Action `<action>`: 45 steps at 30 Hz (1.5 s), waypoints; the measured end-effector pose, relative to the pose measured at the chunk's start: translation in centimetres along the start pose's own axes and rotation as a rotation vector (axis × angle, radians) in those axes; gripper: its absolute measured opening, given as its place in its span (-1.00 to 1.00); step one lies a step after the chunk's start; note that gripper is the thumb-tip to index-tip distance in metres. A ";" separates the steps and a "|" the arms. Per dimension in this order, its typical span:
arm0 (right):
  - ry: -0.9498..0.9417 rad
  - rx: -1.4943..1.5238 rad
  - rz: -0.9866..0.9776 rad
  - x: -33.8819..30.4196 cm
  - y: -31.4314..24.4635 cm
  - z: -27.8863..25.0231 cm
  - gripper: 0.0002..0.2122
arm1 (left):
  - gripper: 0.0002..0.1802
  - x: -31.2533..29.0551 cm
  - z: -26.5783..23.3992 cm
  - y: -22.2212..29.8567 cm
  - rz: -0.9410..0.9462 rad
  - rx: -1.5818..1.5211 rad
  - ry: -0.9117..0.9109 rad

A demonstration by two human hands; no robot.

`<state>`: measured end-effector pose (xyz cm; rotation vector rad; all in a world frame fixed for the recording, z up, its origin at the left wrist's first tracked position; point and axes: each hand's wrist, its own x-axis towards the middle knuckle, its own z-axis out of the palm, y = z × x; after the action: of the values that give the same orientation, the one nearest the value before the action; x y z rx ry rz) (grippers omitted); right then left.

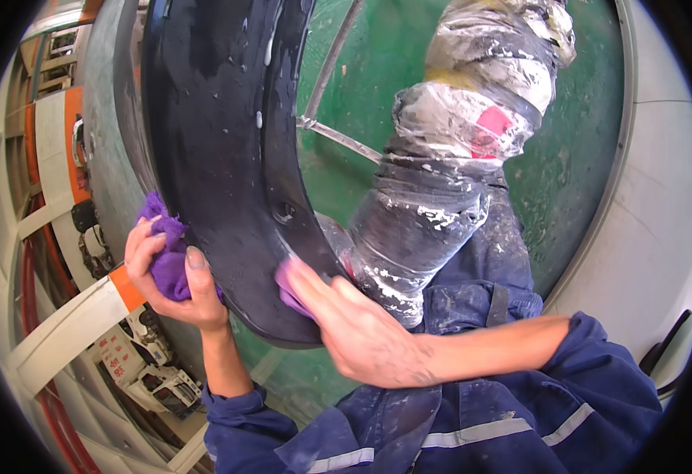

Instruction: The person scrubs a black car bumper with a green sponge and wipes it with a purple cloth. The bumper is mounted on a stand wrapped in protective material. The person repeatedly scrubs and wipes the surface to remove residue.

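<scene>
A long, curved black panel (212, 142), glossy and dotted with water drops, runs from the top of the view down to a rounded near end. My left hand (176, 276) is closed around a bunched purple cloth (171, 265) at the panel's left edge. On the panel's near right side, my right hand (362, 324) presses a second cloth (289, 291), purple-pink and slightly blurred, against the surface. Most of that cloth is hidden under the fingers. A small round hole (285, 212) shows in the panel just beyond it.
Right of the panel stands a bulky shape (441, 182) wrapped in plastic and dark, paint-spotted covering. Thin metal bars (338, 140) pass beneath the panel above a green floor (377, 55). White and orange framework (69, 332) lines the left, and a pale grey surface (638, 197) the right.
</scene>
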<state>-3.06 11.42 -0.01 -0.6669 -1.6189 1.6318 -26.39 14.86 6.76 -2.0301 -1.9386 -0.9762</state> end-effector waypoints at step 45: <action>0.056 0.094 0.046 -1.8 -1.2 0.5 -0.30 | -0.57 -0.6 -0.8 1.3 -0.064 -0.027 0.025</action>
<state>-2.21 9.65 0.94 -0.6994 -1.4874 1.6964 -25.42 13.73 7.44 -1.9714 -1.9994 -1.0424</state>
